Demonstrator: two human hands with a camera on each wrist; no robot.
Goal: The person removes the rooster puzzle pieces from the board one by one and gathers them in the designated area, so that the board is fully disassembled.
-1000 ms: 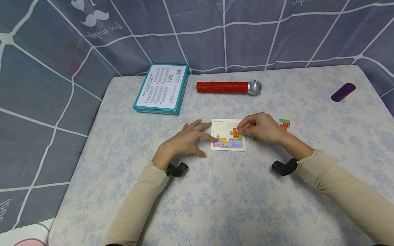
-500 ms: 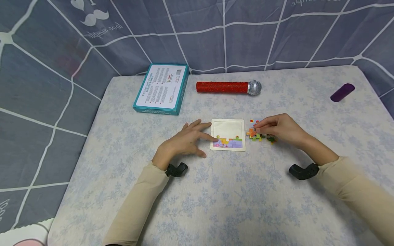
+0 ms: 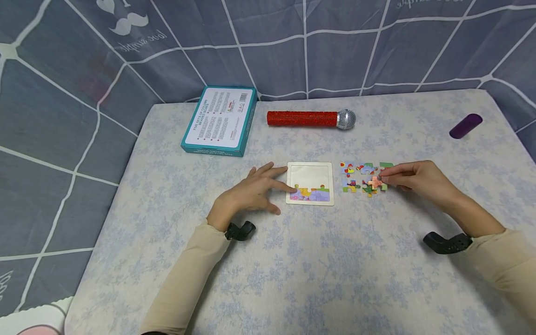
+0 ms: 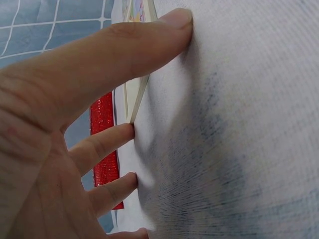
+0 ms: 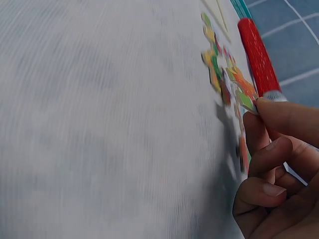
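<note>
A square puzzle board (image 3: 310,170) with a pale frame has joined pieces along its near edge. The left hand (image 3: 251,190) lies with spread fingers at its left side, index fingertip on the pieces in the near left corner; in the left wrist view the left hand (image 4: 55,164) has its thumb on the cloth. The right hand (image 3: 427,181) pinches an orange and green puzzle piece (image 3: 375,182) between thumb and index finger, above the loose pieces right of the board. In the right wrist view the right hand (image 5: 284,169) holds the piece (image 5: 241,82) tilted, other fingers curled.
Several loose puzzle pieces (image 3: 349,186) lie in two rows right of the board. Behind stand a teal box (image 3: 222,118) at the left, a red microphone (image 3: 302,118) in the middle and a purple cylinder (image 3: 465,126) at the far right. A grey curtain (image 3: 276,56) borders the table.
The right hand has lifted the orange piece off the board and carried it to the right, over the loose pieces. The left hand has stayed in place.
</note>
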